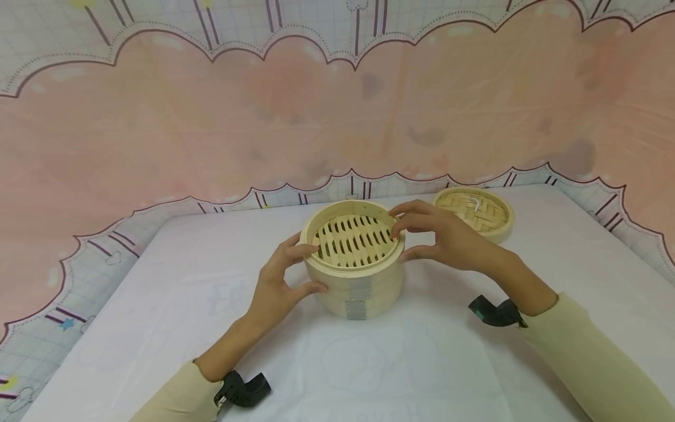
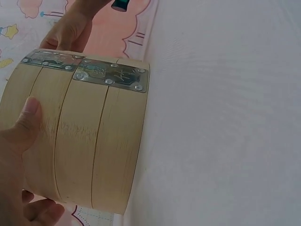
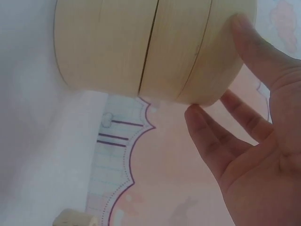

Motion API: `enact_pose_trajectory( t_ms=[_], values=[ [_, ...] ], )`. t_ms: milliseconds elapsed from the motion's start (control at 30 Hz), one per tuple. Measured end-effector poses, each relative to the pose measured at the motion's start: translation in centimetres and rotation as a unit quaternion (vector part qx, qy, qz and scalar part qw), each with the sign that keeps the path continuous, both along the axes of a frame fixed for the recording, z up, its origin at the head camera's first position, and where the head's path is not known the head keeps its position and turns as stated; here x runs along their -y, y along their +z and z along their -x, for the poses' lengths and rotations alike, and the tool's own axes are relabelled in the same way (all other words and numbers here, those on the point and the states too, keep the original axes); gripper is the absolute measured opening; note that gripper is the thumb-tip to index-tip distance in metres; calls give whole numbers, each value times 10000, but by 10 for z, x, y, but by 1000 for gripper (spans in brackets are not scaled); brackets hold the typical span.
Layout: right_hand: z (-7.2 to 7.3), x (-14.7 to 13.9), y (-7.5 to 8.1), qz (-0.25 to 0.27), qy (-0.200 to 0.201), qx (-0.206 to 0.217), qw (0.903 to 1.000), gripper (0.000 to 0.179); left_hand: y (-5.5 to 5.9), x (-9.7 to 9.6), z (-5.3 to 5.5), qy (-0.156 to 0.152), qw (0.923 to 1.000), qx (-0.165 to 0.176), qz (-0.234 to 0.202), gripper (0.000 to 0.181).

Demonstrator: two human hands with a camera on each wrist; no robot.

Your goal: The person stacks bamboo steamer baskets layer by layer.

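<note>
A round two-tier bamboo steamer (image 1: 382, 287) stands upright on the white table, its slatted floor (image 1: 354, 240) showing inside the top tier. Metal plates (image 1: 360, 287) are riveted one above the other on its near wall. My left hand (image 1: 276, 278) holds the upper tier at the left, thumb low on the outer wall and fingers at the rim. At the right, my right hand (image 1: 445, 234) grips that same tier, fingertips over the rim and thumb on the wall. In the right wrist view the thumb presses the pale steamer wall (image 3: 117, 47).
Behind my right hand lies the woven bamboo lid (image 1: 477, 214) with a small light loop on top. White cloth covers the table (image 1: 184, 293). A pink patterned curtain (image 1: 237, 129) hangs along the back. Black camera mounts (image 1: 245, 390) sit at both wrists.
</note>
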State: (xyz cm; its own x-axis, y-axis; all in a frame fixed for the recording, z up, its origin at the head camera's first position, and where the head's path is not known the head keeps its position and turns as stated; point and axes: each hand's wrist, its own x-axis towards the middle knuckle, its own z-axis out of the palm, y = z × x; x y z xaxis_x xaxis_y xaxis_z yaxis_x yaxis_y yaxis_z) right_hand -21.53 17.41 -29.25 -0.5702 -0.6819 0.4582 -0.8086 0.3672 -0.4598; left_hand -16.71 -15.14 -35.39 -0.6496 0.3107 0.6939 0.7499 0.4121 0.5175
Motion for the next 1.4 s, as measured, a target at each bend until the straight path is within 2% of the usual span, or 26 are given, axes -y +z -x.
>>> enact_pose_trajectory(
  t_ms=[267, 467, 767, 1033, 1400],
  values=[
    [6, -3, -5, 150, 32, 79, 9999, 35, -1, 3, 0, -340, 9987, 311, -199, 68],
    [7, -3, -6, 199, 18, 30, 9998, 33, 2, 3, 2, -329, 9988, 300, -211, 67],
    [5, -3, -5, 170, -72, 53, 9998, 33, 0, 5, 3, -81, 9995, 298, -73, 67],
    [3, -2, -4, 108, -125, 41, 9999, 34, 1, 5, 1, -199, 9991, 346, -130, 67],
    [3, -3, -4, 32, -48, -176, 9998, 34, -2, 5, 3, -527, 9975, 323, -345, 67]
  ],
)
